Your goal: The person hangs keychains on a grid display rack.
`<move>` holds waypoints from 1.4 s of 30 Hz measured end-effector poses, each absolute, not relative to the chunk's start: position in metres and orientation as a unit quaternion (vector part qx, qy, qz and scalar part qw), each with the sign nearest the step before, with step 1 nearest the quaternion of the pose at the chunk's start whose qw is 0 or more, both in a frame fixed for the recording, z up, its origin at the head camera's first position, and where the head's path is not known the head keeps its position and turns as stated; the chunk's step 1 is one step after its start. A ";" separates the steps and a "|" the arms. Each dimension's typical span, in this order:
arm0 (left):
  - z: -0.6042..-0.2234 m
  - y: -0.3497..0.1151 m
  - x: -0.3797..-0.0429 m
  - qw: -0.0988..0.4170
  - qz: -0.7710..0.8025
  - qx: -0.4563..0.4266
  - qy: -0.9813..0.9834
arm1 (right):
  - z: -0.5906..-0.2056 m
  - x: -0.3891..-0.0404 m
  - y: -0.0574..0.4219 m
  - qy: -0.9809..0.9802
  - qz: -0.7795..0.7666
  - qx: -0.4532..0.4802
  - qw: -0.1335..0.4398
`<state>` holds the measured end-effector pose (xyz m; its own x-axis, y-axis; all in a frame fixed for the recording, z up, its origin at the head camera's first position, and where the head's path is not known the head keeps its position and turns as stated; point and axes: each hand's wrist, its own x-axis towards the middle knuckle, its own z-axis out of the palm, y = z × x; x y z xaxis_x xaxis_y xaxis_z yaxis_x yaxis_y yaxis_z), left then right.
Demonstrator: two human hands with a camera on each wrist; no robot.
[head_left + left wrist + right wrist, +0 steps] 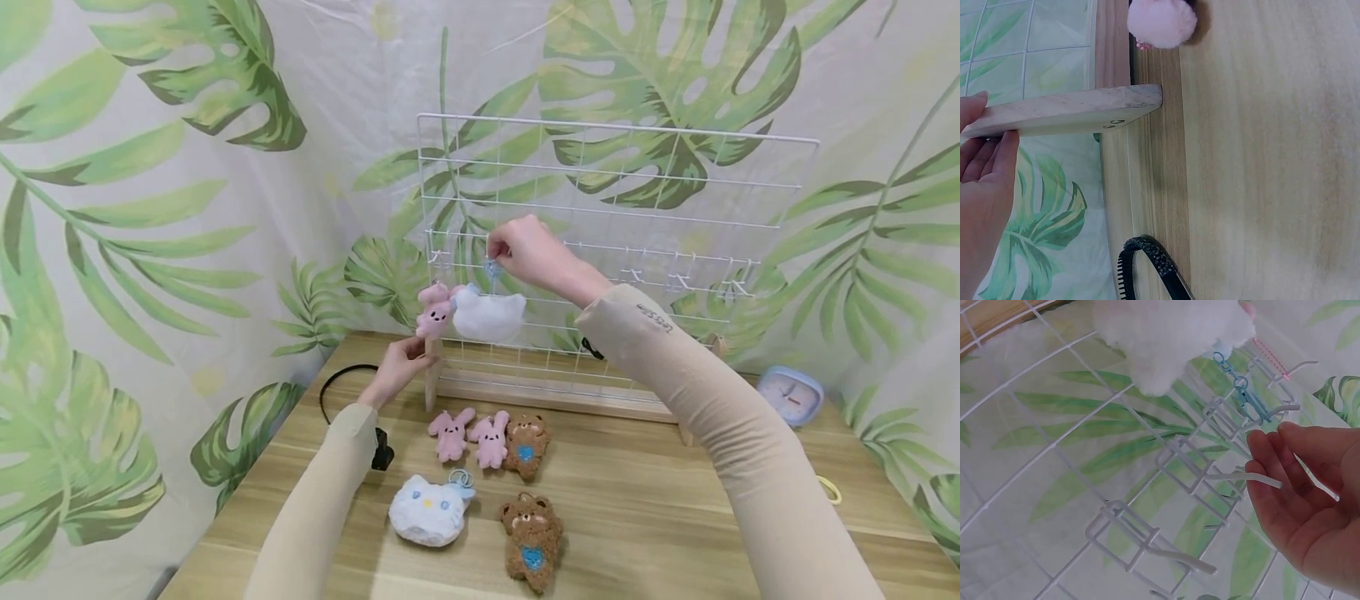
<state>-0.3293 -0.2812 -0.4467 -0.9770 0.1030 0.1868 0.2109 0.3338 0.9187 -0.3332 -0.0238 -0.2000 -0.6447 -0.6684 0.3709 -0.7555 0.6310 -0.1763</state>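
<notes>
At the blue clasp [492, 269], the right hand [534, 255] bends its fingers; whether they pinch cannot be told. Below hangs the white plush [489, 317], probably light and soft, best held by the clasp. Farther left, the left hand [400, 367] grips the wooden post [1072, 107].

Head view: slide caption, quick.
Right hand at the blue clasp of a white plush by the wire rack; left hand grips the rack's wooden post.
</notes>
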 end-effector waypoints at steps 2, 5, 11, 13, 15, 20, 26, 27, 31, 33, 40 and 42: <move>-0.448 -0.281 -0.330 0.047 -0.570 -0.097 -0.815 | -0.199 -0.331 -0.021 -0.889 0.164 0.404 0.141; -0.449 -0.282 -0.331 0.044 -0.570 -0.095 -0.815 | -0.197 -0.324 -0.015 -0.884 0.175 0.409 0.143; -0.448 -0.283 -0.332 0.045 -0.571 -0.088 -0.815 | -0.195 -0.307 0.000 -0.868 0.191 0.427 0.168; -0.447 -0.283 -0.332 0.043 -0.574 -0.086 -0.813 | -0.196 -0.300 0.004 -0.861 0.197 0.434 0.177; -0.447 -0.284 -0.333 0.043 -0.573 -0.087 -0.814 | -0.198 -0.294 0.009 -0.857 0.202 0.439 0.178; -0.446 -0.284 -0.333 0.044 -0.567 -0.087 -0.818 | -0.213 -0.281 0.022 -0.856 0.198 0.448 0.163; -0.445 -0.286 -0.335 0.045 -0.567 -0.083 -0.819 | -0.250 -0.277 0.034 -0.858 0.202 0.452 0.134; -0.445 -0.286 -0.335 0.045 -0.566 -0.083 -0.819 | -0.258 -0.278 0.035 -0.859 0.203 0.452 0.127; -0.447 -0.288 -0.336 0.045 -0.567 -0.083 -0.818 | -0.293 -0.282 0.039 -0.871 0.208 0.438 0.080; -0.447 -0.288 -0.335 0.044 -0.566 -0.086 -0.819 | -0.313 -0.287 0.041 -0.875 0.207 0.435 0.057; -0.451 -0.283 -0.334 0.047 -0.556 -0.089 -0.825 | -0.382 -0.306 0.049 -0.889 0.200 0.412 0.016; -0.452 -0.282 -0.333 0.054 -0.557 -0.099 -0.823 | -0.399 -0.311 0.050 -0.899 0.202 0.389 -0.008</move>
<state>-0.3331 -0.2823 -0.4520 -0.9748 0.1027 0.1980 0.2220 0.3610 0.9057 -0.3112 0.0505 -0.3988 -0.6977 -0.7019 0.1429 -0.6957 0.6164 -0.3688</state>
